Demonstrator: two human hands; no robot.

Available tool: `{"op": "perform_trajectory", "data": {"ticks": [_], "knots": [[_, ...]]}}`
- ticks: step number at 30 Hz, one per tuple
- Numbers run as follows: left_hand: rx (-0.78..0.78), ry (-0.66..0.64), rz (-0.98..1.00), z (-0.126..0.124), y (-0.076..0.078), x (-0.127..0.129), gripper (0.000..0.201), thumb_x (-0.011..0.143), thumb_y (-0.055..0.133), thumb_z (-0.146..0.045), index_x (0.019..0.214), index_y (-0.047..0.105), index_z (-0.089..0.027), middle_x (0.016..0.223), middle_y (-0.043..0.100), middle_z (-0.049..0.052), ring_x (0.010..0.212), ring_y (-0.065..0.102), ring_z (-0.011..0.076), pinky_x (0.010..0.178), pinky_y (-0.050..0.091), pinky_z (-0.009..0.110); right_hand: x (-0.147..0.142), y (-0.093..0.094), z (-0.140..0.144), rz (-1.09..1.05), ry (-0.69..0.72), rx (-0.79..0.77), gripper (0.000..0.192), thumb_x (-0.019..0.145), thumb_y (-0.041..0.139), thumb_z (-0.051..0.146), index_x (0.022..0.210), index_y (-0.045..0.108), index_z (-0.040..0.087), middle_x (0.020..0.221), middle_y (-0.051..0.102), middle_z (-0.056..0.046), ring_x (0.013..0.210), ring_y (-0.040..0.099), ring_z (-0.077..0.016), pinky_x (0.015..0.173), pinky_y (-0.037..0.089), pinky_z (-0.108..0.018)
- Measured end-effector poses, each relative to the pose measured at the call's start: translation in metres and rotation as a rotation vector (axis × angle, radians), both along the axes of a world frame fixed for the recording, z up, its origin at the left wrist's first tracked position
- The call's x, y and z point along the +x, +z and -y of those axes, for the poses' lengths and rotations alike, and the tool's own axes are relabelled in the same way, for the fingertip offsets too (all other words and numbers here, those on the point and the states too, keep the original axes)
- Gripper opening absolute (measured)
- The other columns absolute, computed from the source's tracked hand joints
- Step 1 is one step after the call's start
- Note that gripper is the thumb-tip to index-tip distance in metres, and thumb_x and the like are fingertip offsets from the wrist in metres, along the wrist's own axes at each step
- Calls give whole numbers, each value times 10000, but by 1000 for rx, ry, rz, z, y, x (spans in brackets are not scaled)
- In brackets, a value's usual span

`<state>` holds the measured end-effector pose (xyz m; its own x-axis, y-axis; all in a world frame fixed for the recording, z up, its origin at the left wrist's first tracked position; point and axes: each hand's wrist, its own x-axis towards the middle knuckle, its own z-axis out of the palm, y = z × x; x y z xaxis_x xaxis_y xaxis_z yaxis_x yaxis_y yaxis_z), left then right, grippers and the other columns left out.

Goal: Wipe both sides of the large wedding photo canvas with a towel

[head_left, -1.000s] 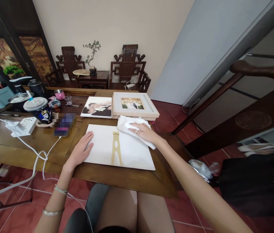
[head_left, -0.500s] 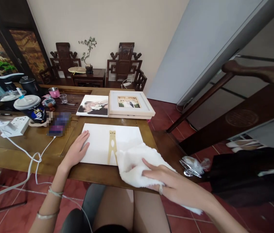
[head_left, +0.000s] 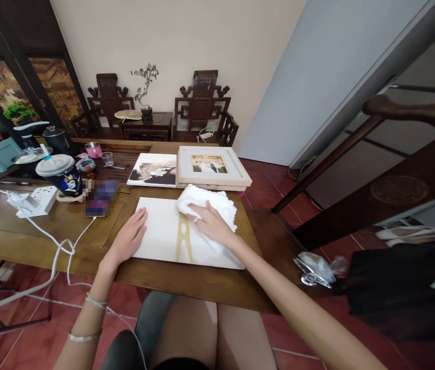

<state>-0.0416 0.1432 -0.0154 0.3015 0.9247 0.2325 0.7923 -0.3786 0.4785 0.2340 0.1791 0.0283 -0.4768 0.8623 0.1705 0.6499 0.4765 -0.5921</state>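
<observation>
Phone screen blurred; canvas print faces blurred; cloth hides board corner.

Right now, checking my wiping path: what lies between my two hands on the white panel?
In the head view, only the gold stand on the panel lies between left hand and right hand.
</observation>
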Motion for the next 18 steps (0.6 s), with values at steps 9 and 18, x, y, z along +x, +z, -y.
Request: {"op": "perform_trajectory", "data": {"ticks": [9, 18], "knots": [[-8, 6, 23, 2, 1, 2, 540, 959, 313, -367, 1414, 397, -89, 1517, 328, 124, 1420, 268, 222, 1173, 213, 428, 9, 9, 108, 175, 354, 0, 528, 679, 394, -13, 1122, 603, 185, 1486, 387, -91, 1432, 169, -237, 1153, 54, -577], [-2, 2, 30, 2, 2, 2, 534, 956, 317, -368, 1412, 402, -105, 1515, 336, 119, 1420, 268, 222, 1173, 213, 429, 29, 17, 72, 319, 276, -21, 630, 712, 444, -8, 1316, 471, 171, 1498, 363, -106, 1437, 134, -246, 1163, 138, -515]]}}
